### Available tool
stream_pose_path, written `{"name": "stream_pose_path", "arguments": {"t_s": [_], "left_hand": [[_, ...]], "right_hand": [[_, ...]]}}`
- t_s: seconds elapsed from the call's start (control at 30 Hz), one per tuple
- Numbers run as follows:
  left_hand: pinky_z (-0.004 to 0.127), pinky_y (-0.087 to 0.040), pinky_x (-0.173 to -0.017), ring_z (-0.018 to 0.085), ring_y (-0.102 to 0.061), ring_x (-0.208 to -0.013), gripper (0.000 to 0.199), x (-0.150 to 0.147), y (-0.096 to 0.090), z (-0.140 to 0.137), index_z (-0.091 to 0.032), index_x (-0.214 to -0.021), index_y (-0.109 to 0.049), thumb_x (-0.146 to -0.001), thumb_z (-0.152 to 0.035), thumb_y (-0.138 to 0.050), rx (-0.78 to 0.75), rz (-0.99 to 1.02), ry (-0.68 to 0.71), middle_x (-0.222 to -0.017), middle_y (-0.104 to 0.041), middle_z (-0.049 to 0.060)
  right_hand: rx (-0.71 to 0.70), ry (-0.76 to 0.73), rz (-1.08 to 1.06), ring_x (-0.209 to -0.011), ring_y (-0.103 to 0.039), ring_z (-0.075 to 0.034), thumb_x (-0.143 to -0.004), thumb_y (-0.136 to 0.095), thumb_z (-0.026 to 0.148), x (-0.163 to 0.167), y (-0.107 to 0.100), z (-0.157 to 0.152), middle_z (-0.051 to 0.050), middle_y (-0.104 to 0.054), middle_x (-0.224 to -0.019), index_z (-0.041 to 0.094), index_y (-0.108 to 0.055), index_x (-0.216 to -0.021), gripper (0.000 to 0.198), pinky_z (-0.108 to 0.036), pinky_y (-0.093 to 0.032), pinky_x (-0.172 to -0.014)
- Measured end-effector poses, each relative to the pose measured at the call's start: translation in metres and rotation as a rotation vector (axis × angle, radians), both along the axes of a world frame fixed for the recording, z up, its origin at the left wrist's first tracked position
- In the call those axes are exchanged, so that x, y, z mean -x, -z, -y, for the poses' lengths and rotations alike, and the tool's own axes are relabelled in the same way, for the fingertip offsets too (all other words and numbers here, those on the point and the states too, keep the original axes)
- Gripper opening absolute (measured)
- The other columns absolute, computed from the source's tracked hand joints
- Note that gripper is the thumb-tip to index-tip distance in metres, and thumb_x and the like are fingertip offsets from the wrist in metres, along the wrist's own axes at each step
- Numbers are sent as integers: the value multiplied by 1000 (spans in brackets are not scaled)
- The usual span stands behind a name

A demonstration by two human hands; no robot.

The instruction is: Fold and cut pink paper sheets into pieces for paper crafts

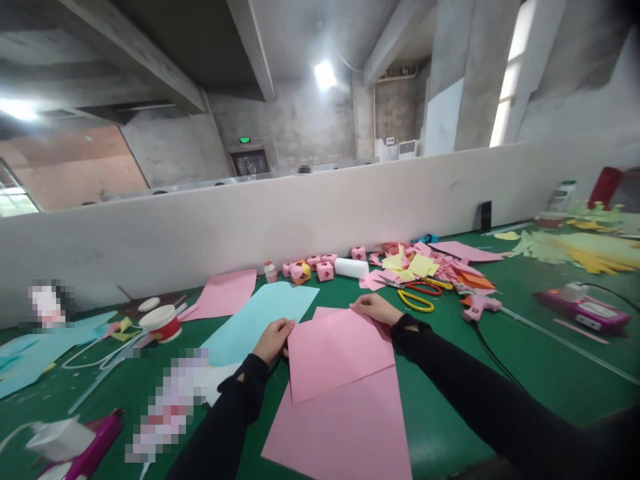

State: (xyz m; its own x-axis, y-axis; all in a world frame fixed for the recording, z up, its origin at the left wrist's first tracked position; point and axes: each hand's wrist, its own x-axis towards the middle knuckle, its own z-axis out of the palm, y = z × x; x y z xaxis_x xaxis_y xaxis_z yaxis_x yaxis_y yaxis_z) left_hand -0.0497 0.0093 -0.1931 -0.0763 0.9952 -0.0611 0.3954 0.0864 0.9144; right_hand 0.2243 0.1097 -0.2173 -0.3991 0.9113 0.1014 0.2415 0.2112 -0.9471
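A pink sheet of paper point(335, 360) is raised between my two hands. Its upper left corner is pinched by my left hand point(274, 341). My right hand point(376, 309) is closed on its upper right edge, fingertips at the top. Beneath it, a larger pink sheet point(345, 427) lies on the green table, partly covered. Left of my left hand spreads a light blue sheet point(260, 313). Two pairs of scissors, one with yellow handles point(416, 301) and one with red handles point(424, 288), lie beyond my right hand, with a pink glue gun point(480, 307) farther right.
Small pink paper boxes point(325, 271), a white roll point(351, 268) and a heap of paper scraps point(425, 265) lie along the white partition point(300, 213). A paper cup point(161, 323) stands left. Purple power strips point(583, 312) sit at both sides, with cords across the table.
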Motion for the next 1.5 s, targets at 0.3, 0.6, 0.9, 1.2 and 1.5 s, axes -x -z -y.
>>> {"name": "stream_pose_path", "arguments": {"t_s": [0.3, 0.6, 0.9, 1.2, 1.5], "left_hand": [[24, -37, -42, 12, -47, -44, 49, -12, -4, 2, -17, -60, -58, -66, -65, -61, -187, -136, -58, -51, -53, -3], [24, -46, -63, 14, -59, -64, 26, -39, -34, 29, -19, -78, -65, -87, -40, -53, -824, -375, -375, -72, -67, 0], [30, -50, -80, 20, -66, -95, 18, -50, -40, 45, -24, -94, -67, -81, -11, -65, -1481, -985, 4, -84, -71, 2], [31, -46, -68, 19, -58, -73, 31, -42, -26, 30, -19, -83, -55, -85, -50, -56, -1073, -872, -184, -75, -60, 5], [29, -44, -56, 17, -56, -56, 48, -63, -1, 34, -19, -72, -61, -84, -62, -44, -255, -228, 176, -59, -61, 3]], "right_hand": [[-227, 56, 104, -73, -62, -20, -77, -61, 41, 2, -19, 11, -6, -67, -74, 15, -64, -73, 26, -31, -46, -69], [-1067, 259, 202, -116, -47, -27, -94, -46, 31, 41, -47, 94, -14, -58, -119, 18, -59, -113, 27, -42, -37, -97], [200, -145, -360, -40, -29, -8, -84, -32, 74, 66, -43, 103, 4, -31, -44, 20, -38, -48, 65, -25, -19, -43], [280, -20, -648, -38, -19, -5, -72, -56, 66, 59, -28, 75, 8, -24, -41, 21, -35, -48, 56, -25, -8, -43], [307, -67, -642, -34, -21, -5, -76, -53, 67, 69, -10, 78, 8, -27, -35, 19, -43, -45, 58, -24, -11, -39]]}}
